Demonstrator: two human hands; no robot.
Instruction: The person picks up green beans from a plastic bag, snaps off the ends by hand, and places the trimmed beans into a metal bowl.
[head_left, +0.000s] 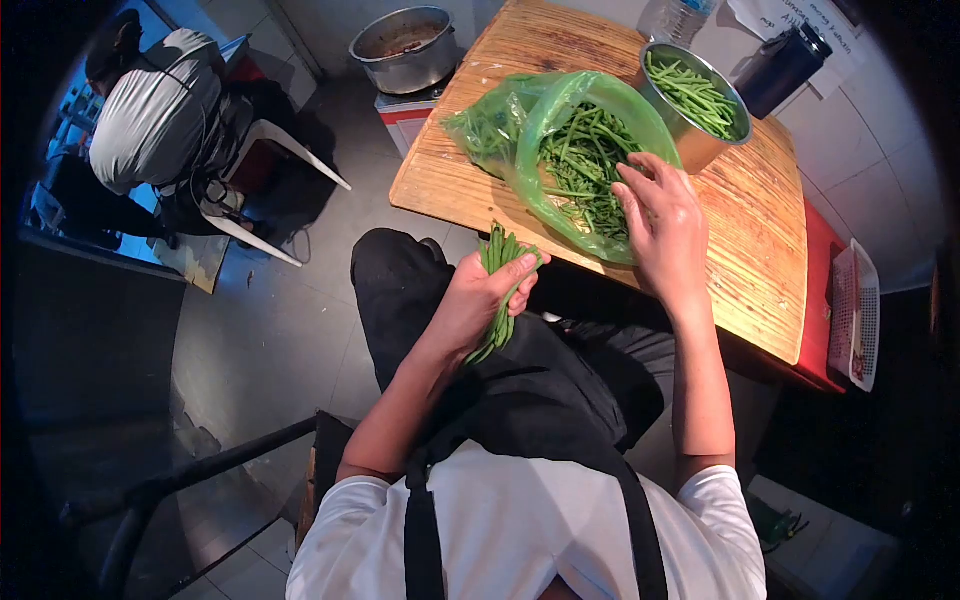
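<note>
A bundle of green beans (497, 272) is gripped in my left hand (490, 290), above my lap and just off the table's front edge. The beans stick out above and below the closed fingers. My right hand (668, 220) is over the right side of a green plastic bag (533, 170), its thumb and fingers apart with nothing seen between them. Inside the bag lies a heap of loose green beans (590, 150). Behind that hand stands a metal pot (712, 143) with more green beans (692, 92) piled inside.
The wooden table (740, 270) carries the bag and pot. At its back right are a dark bottle (785, 68) and a clear plastic bottle (677, 18). A large cooking pot (404, 55) stands beyond the left corner. A white basket (853, 315) is at right. Another person (165, 110) bends over at far left.
</note>
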